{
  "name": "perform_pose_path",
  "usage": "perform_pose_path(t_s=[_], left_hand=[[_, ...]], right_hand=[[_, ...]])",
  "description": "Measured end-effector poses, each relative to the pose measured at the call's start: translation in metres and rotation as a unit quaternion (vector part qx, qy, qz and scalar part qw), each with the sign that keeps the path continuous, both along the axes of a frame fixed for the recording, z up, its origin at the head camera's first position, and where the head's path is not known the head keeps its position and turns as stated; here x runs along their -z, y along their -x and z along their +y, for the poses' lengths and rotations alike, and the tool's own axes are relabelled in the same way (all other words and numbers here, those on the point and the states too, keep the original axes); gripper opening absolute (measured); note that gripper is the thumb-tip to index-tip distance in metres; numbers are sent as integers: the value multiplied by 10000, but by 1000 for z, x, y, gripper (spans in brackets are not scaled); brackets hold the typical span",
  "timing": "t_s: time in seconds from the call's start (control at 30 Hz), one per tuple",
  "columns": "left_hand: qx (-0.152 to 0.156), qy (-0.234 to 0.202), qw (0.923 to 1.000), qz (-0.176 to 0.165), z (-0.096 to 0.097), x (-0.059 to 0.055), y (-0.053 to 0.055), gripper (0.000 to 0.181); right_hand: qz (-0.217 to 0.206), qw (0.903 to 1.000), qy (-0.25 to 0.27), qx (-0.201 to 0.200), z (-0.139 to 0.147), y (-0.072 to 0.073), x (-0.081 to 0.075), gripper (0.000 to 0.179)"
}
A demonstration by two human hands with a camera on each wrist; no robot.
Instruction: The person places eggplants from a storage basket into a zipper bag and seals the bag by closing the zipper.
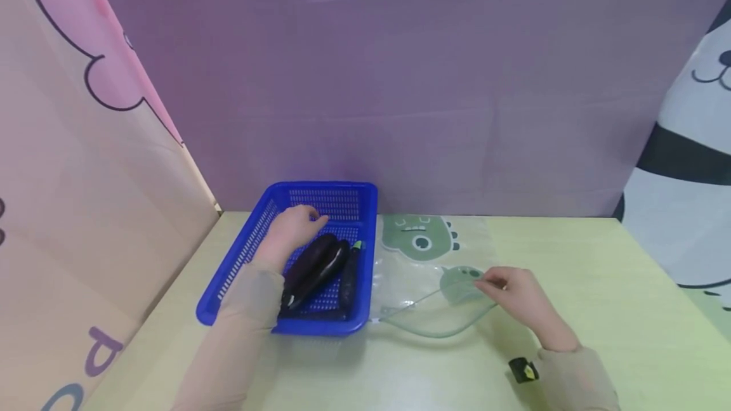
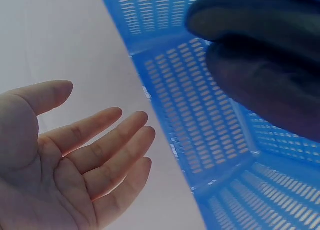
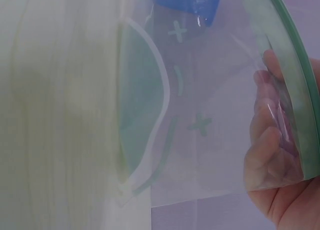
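Note:
My left hand (image 1: 294, 231) hovers over the blue plastic basket (image 1: 372, 233), its fingers loosely spread and holding nothing. In the left wrist view the left palm (image 2: 65, 180) shows bare beside the basket wall. Several dark purple eggplants (image 1: 320, 274) lie in the basket; a slimmer one with a green tip (image 1: 348, 281) sits along the right side. To the right, my right hand (image 1: 516, 297) pinches the mouth of a clear zip bag with green dinosaur prints (image 1: 419, 240). The bag's green-edged mouth (image 3: 300, 44) gapes, and the right fingers (image 3: 267, 145) show through its film.
A pale wood-look table (image 1: 588, 271) carries the basket and the bag side by side. Behind it hangs a purple backdrop (image 1: 411, 81). A printed panel with a pink figure (image 1: 114, 81) stands at the left, and a panda print (image 1: 691, 221) at the right.

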State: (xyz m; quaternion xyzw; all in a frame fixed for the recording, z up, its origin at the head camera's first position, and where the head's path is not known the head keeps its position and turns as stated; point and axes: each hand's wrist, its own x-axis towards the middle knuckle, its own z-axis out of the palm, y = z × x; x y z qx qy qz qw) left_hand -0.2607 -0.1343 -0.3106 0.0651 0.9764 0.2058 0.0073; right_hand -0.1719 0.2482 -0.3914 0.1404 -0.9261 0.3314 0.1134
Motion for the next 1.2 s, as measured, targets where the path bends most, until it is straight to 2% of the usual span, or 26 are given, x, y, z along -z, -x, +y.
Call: perform_pose_path(t_s=[0.2,0.37,0.67,0.83,1.03,1.2], left_hand=[[-122,-16,9997,-191,-8,13,4,48],[-102,84,9994,-309,-13,20,7,46],[-172,103,9990,-406,-17,26,9,39],[-101,133,9984,-540,-20,30,11,39],[41,88,9945,-1040,-25,39,14,52],[222,179,9875,-1548,-27,43,12,63]], right_hand=[[34,10000,15,-34,0,0,2,5],[-1,10000,15,11,1,-1,3,4],[97,9999,-31,-48,1,-1,4,8],[71,10000,-28,-33,1,0,3,6],[-5,10000,-61,8,1,0,2,4],[-18,10000,-93,-7,0,0,2,5]])
